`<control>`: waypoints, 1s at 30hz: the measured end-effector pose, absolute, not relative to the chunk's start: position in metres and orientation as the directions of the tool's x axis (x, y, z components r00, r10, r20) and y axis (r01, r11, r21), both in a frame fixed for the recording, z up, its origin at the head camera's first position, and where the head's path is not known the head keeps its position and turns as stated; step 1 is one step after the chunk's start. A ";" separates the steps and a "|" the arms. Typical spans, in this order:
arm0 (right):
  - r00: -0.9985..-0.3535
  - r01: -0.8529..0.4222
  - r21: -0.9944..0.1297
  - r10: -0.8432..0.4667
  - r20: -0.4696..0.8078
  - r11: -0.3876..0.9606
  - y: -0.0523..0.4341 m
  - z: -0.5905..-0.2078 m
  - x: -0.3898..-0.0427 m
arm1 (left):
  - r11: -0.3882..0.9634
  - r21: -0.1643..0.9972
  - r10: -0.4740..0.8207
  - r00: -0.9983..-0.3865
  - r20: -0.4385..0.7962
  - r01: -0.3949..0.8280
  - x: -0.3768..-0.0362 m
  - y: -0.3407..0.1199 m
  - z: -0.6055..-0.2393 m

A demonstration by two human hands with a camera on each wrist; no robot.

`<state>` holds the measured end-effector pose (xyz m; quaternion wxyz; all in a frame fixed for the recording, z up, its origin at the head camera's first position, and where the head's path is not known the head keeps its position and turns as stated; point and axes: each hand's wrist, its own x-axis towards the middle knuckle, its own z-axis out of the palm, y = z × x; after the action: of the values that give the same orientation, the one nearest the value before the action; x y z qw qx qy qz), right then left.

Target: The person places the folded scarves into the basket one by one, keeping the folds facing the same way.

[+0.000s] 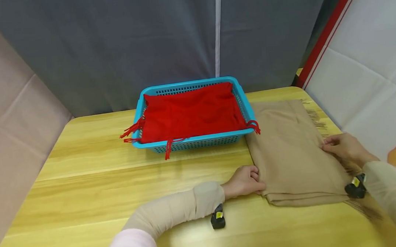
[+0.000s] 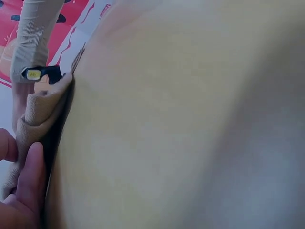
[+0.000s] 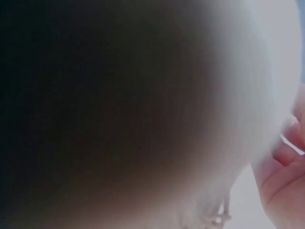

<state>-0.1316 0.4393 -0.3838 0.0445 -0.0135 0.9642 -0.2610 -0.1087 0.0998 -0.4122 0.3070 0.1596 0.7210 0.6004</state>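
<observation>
On the table (image 1: 120, 171), right of the blue basket (image 1: 240, 94) holding a red scarf (image 1: 191, 114), lay the folded tan scarf (image 1: 292, 152); left hand (image 1: 243, 182) pinched its near-left edge, right hand (image 1: 346, 148) pinched its right edge.

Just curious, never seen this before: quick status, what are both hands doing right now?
Left hand pinches tan scarf at its left edge. Right hand grips its right edge. Scarf folded flat on table. Blue basket with red scarf alongside, not obstructing.
</observation>
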 end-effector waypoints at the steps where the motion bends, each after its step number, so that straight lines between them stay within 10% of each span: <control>1: -0.996 -0.007 -0.500 -0.050 -0.073 0.866 0.439 -0.384 -0.130 | 0.235 0.964 0.603 -0.758 -0.247 -0.127 -0.109 0.096 -0.412; 19: -0.989 -0.078 -0.563 -0.134 -0.060 0.823 0.402 -0.383 -0.093 | 0.373 0.925 0.672 -0.668 -0.321 -0.069 -0.122 0.025 -0.399; 30: -0.984 -0.135 -0.622 -0.179 -0.009 0.771 0.371 -0.390 -0.068 | 0.488 0.853 0.728 -0.626 -0.281 0.184 -0.137 -0.010 -0.391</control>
<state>-0.0684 0.3707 -0.3900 0.0339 -0.0835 0.9404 -0.3279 -0.1366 -0.0098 -0.3907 0.3253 0.2853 0.7988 0.4179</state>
